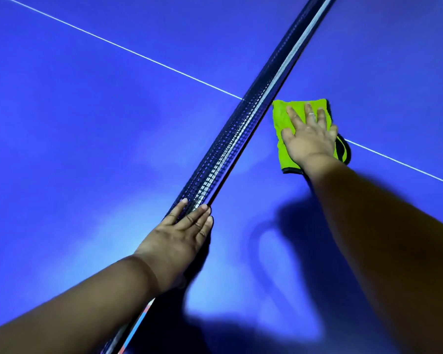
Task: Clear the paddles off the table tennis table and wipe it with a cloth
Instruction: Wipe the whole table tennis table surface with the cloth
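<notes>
The left hand (179,236) lies with straight fingers along the top of the net (241,139), gripping nothing. The right hand (308,139) presses flat, with its fingers spread, on the cloth (281,118). Beneath both stretches the blue counter (74,123), crossed by a thin white line (113,43). The dark net runs diagonally from lower left to upper right (seen almost from above). The green, dark-edged cloth lies flat on the counter just right of the net, over the white line. One finger of the right hand wears a ring (311,114).
</notes>
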Demonstrator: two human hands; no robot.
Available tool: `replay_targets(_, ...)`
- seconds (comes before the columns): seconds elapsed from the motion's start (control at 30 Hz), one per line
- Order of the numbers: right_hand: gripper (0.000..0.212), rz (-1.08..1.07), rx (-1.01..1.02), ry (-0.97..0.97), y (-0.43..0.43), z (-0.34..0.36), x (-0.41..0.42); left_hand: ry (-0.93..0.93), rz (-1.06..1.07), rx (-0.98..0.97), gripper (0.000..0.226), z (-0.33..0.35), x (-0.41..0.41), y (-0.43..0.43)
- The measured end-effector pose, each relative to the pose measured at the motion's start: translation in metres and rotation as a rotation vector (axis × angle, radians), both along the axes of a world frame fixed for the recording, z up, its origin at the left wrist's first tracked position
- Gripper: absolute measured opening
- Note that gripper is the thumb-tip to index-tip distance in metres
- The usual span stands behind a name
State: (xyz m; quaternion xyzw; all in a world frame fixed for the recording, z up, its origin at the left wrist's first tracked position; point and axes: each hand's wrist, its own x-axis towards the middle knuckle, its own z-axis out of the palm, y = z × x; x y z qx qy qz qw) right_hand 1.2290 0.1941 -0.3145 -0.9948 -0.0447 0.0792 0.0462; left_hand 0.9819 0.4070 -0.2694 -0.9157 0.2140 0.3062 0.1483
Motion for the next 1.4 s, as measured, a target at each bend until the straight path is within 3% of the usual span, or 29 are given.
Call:
replay_targets(0.4,0.060,0.045,-0.045,-0.021,0.009,-0.001,-0.165,-0.090,-0.018,0.026,0.122,0.009,-0.007,-0.004)
replay_targets(0.7,0.063,0.177,0.000,-0.002,0.049,0.005,-0.344,-0.609,-0.004,-0.343,0.092,0.007,-0.116,0.020)
replay_targets(1.1,0.064,0.250,0.021,0.028,0.102,0.013,-0.555,-0.556,0.209,-0.429,0.084,0.038,-0.296,0.080)
replay_targets(1.4,0.070,0.357,0.073,0.109,0.100,0.023,-0.647,-0.539,0.217,-0.422,0.080,0.045,-0.358,0.082)
